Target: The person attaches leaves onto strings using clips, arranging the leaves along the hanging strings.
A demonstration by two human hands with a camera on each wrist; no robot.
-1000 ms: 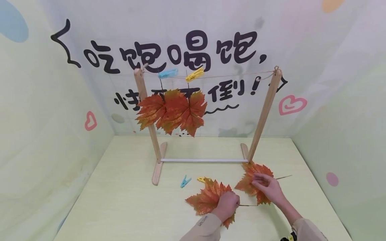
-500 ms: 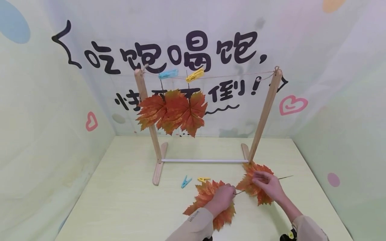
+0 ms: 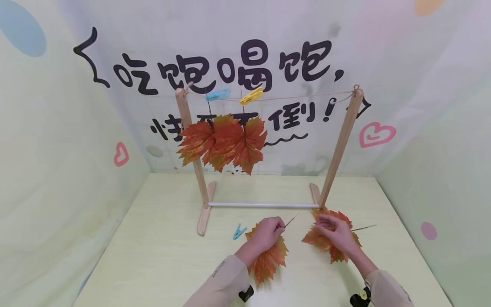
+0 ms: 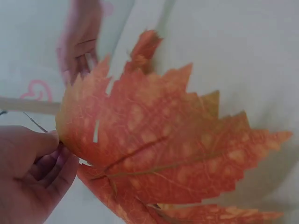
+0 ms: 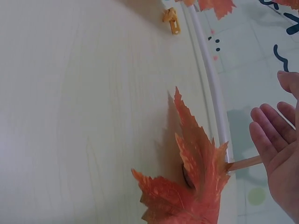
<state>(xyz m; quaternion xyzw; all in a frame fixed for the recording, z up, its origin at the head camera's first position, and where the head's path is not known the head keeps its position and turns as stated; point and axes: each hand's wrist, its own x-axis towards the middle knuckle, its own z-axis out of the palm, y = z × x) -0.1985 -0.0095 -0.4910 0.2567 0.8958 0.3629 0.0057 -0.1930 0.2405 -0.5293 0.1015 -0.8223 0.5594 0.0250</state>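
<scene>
My left hand [image 3: 267,234] pinches an orange-red artificial maple leaf [image 4: 154,144] near the base of its stem, between thumb and fingers. In the head view this leaf hangs below the hand, its thin stem pointing up to the right. My right hand [image 3: 335,232], fingers loosely bent and holding nothing, hovers over a second maple leaf [image 5: 196,191] by the rack's right foot. Whether it touches that leaf I cannot tell. On the table lies a blue clothespin [image 3: 239,231]. A yellow clothespin [image 5: 172,21] shows in the right wrist view; my left hand hides most of it from the head camera.
A wooden rack [image 3: 341,145] with a white crossbar [image 3: 264,205] stands at the back. From its string [image 3: 303,96] hang overlapping maple leaves [image 3: 226,143], clipped by a blue clothespin [image 3: 218,94] and a yellow one. Fabric walls with printed writing surround the table [image 3: 161,256].
My left hand has shifted up and left with its leaf, its grip now at the stem, which swung to point upward. My right hand has hardly moved.
</scene>
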